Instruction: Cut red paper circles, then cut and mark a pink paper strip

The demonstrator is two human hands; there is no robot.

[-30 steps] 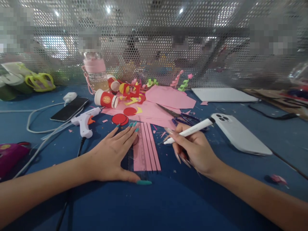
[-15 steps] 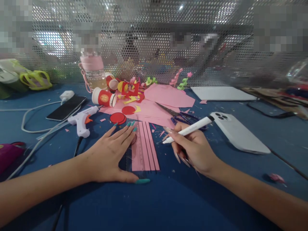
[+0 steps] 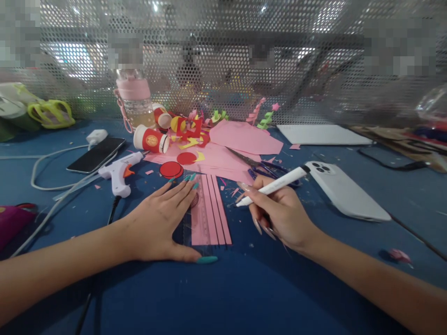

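My left hand (image 3: 164, 218) lies flat with fingers spread, pressing a clear ruler (image 3: 204, 225) down along the left part of a pink paper piece (image 3: 221, 228). Several black lines run lengthwise down the paper, to the right of the ruler. In my right hand (image 3: 282, 214) is a white marker (image 3: 274, 186), held like a pen with its tip pointing left and down. That tip hovers right of the paper, apart from it. Scissors with blue handles (image 3: 275, 171) lie behind my right hand, partly hidden by it. Red paper circles (image 3: 171, 170) rest just beyond my left fingertips.
A glue gun (image 3: 118, 172), a dark phone (image 3: 96, 155) and cables are at left. Paper cups (image 3: 150, 139), a bottle (image 3: 133, 100) and pink sheets (image 3: 244, 139) stand or lie farther back. A white phone (image 3: 345, 193) lies at right. Behind rises a perforated metal panel (image 3: 216, 60).
Both hands, the ruler and the marker keep nearly the same positions. The whole view has shifted very slightly.
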